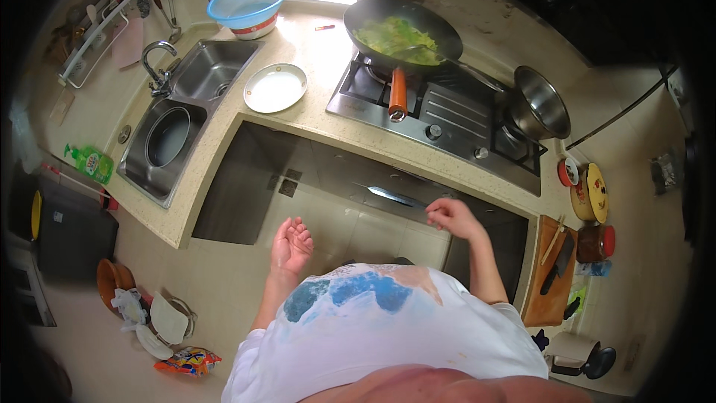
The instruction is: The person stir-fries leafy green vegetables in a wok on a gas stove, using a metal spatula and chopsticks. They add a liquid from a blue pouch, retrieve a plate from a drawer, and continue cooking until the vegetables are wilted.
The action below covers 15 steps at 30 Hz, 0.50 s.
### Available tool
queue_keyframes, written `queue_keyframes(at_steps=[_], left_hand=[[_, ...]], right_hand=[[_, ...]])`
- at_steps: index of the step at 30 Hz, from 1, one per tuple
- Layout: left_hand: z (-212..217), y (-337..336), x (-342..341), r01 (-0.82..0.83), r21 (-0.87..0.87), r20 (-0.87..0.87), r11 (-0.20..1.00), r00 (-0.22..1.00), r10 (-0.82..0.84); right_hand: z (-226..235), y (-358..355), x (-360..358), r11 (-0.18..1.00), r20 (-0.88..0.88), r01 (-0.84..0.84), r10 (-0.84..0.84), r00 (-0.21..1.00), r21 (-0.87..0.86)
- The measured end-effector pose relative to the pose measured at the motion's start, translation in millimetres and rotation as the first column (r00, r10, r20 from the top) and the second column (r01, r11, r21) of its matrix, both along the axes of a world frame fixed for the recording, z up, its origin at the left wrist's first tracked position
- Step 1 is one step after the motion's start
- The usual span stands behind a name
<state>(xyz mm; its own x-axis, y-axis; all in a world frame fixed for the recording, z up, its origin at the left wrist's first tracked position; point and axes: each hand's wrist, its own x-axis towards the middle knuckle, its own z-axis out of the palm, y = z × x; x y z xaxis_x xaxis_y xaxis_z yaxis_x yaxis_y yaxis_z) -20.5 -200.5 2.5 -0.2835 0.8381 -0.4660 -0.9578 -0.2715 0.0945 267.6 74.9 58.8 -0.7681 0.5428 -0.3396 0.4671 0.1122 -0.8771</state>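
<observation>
The person stands before the speckled stone counter (313,123), right hand (451,218) pinching the handle end of a long steel spatula (395,196), held low in front of the stove. The left hand (291,245) hangs empty, palm up, fingers loosely curled. On the hob, the black wok with an orange handle (406,30) holds yellow-green vegetables that look well underway; the empty white round plate (275,87) beside it suggests serving remains.

A green soap bottle (90,162) stands left of the sink, and a bright orange snack bag (189,361) lies on the floor
</observation>
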Motion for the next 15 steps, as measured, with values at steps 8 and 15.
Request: queue_keyframes(at_steps=[8, 15], left_hand=[[18.0, 67.0, -10.1, 0.004, 0.042, -0.064, 0.999, 0.998, -0.001], [66.2, 148.8, -3.5, 0.059, 0.097, -0.201, 0.994, 0.979, -0.039]], right_hand=[[105.7, 98.7, 3.1, 0.908, -0.365, 0.306, -0.191, 0.911, 0.288], [144.3, 199.7, -46.7, 0.373, -0.371, 0.343, 0.002, 0.929, 0.862]])
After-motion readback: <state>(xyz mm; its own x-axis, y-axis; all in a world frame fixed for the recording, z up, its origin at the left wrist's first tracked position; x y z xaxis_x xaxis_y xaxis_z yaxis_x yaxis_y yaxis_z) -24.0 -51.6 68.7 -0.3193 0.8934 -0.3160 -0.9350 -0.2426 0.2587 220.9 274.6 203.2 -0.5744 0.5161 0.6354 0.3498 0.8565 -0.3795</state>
